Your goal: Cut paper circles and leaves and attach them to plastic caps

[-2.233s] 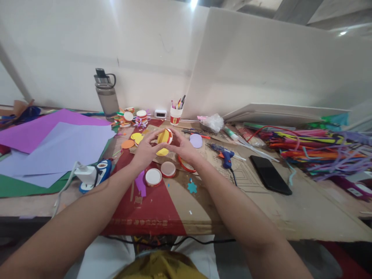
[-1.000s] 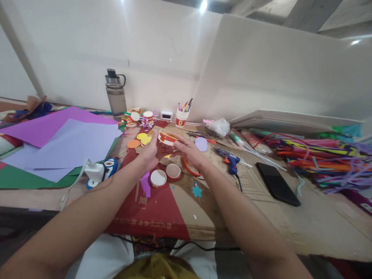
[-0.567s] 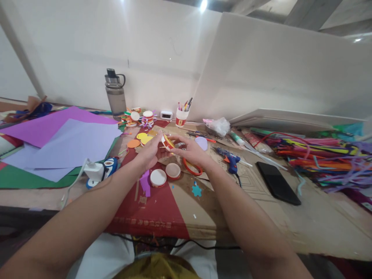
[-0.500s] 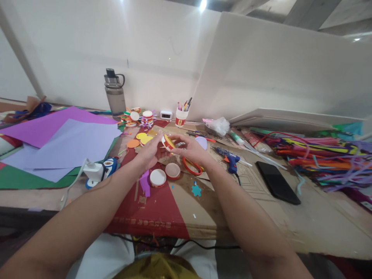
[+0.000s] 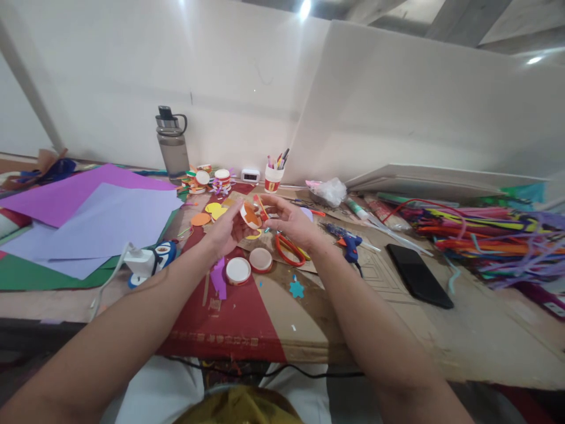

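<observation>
Mid-frame, the left hand [image 5: 227, 234] has its fingers gripping a shallow, round, orange-and-white piece [image 5: 251, 217]; the right hand [image 5: 290, 221] pinches a thin, red-and-yellow piece [image 5: 262, 208].

Lilac disc [image 5: 306, 212] partly behind right hand [image 5: 286, 219], colourful strips [image 5: 485, 242] cut off at right edge, cardboard lettering [image 5: 232, 341] blurred.

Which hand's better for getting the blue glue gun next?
Probably the right hand: it's nearer the glue gun, on its own side, though holding a red piece. The left hand is farther and holds an orange-faced round piece.
</observation>
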A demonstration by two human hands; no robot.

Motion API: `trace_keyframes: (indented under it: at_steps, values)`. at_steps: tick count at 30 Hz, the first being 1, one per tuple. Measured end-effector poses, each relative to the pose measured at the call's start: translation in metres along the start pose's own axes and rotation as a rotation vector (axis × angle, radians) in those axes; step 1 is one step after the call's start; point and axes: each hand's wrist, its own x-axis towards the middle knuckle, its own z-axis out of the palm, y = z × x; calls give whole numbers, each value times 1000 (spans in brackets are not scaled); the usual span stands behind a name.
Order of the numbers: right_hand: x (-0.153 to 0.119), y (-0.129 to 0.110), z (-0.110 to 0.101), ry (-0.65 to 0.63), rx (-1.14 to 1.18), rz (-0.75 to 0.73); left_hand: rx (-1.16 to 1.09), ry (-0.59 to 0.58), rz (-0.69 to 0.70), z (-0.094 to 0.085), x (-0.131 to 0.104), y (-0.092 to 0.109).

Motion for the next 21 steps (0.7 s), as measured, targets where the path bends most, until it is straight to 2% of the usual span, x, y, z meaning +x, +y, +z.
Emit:
trace_keyframes:
  at_steps: [6, 14, 21]
  values:
    - [0, -1, 1, -43, -4, -11, 21, -18, -16, 0, 0, 0]
    - [-1, 7, 0, -85, -244, -97, 34, -25, -29, -1, -1, -2]
    - [-3, 1, 3, -64, -366, -84, 56, -7, -18, -1, 0, -5]
